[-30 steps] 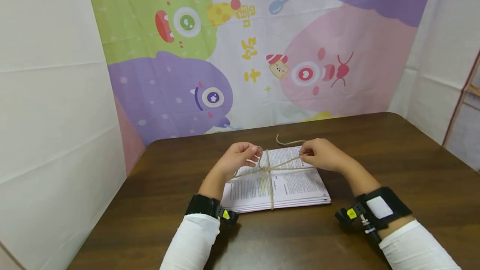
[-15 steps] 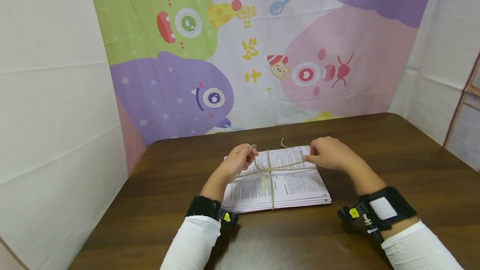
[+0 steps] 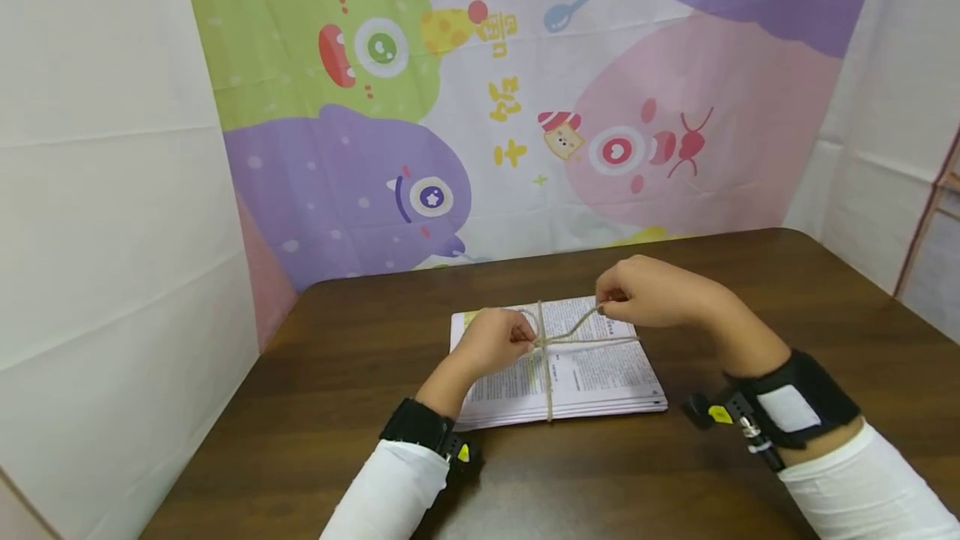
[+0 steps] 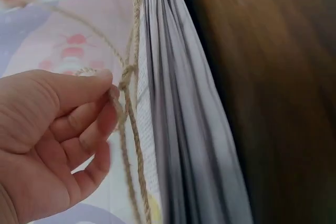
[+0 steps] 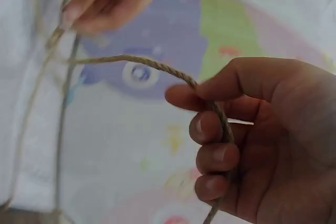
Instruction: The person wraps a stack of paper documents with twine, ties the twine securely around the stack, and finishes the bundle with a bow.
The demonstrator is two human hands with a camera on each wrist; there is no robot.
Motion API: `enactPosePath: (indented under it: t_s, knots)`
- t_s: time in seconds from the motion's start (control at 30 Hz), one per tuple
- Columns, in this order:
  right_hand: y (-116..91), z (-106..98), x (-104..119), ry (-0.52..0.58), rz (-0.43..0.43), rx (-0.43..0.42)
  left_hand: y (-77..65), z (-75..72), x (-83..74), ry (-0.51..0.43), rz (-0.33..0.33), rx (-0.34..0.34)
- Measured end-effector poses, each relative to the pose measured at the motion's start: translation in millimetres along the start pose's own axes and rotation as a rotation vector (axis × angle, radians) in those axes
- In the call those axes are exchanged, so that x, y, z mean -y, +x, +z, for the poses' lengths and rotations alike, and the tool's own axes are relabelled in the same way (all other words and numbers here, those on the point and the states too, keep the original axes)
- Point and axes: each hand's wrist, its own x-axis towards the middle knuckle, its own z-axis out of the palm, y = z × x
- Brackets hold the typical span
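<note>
A stack of printed papers (image 3: 600, 377) lies on the table, with jute twine (image 3: 548, 386) crossing over it both ways. My left hand (image 3: 491, 344) is low over the middle of the stack. Its thumb and index finger pinch the twine right beside the knot (image 4: 126, 76), as the left wrist view shows. Above the stack's far right part, my right hand (image 3: 660, 294) grips a loose length of twine (image 5: 157, 65) between thumb and fingers. That length bows from the knot to the hand, and its tail runs down past the curled fingers.
The brown wooden table (image 3: 360, 340) extends around the stack on all sides. Behind its far edge hangs a cartoon-printed cloth (image 3: 510, 215), and a white sheet (image 3: 112, 232) hangs at the left. Each wrist wears a black strap with a small camera.
My left hand has moved right and down to the knot. My right hand has risen slightly, and its twine, straighter before, now curves. The loose twine end behind the stack no longer shows.
</note>
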Motion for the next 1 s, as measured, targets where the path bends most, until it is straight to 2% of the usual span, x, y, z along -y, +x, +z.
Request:
enactPosePath:
  t_s: [0.13,0.23,0.3,0.37,0.5,0.63,0.73,0.8,0.87,0.93,1.0]
  knots:
    - [28,-5,30,-0.058,-0.167,0.086,5.3,3.5,1.9,0.043,-0.006,-0.003]
    - [54,-4,48,-0.056,-0.237,0.177,6.3,5.5,2.9,0.011,-0.015,0.011]
    - [73,-1,52,-0.001,-0.247,0.223,5.7,6.4,4.1,-0.071,-0.039,0.023]
    - [92,4,51,0.090,-0.215,0.252,4.4,7.4,6.3,-0.182,-0.067,0.034]
    - [124,25,32,0.218,-0.137,0.237,2.1,13.2,15.7,-0.403,-0.107,0.062]
    - [139,51,7,0.224,-0.012,0.164,1.3,19.9,21.6,-0.654,-0.185,0.106]
    - [140,65,-8,0.121,0.085,0.055,1.7,20.3,22.5,-0.820,-0.273,0.108]
    - [138,70,-15,0.019,0.137,-0.037,2.4,19.0,22.5,-0.859,-0.312,0.111]
    - [135,73,-20,-0.029,0.155,-0.122,2.8,17.7,23.1,-0.875,-0.329,0.123]
    - [131,74,-25,0.004,0.123,-0.206,2.8,17.3,24.7,-0.898,-0.338,0.132]
    - [127,76,-27,0.096,0.058,-0.253,2.4,17.5,26.9,-0.921,-0.345,0.137]
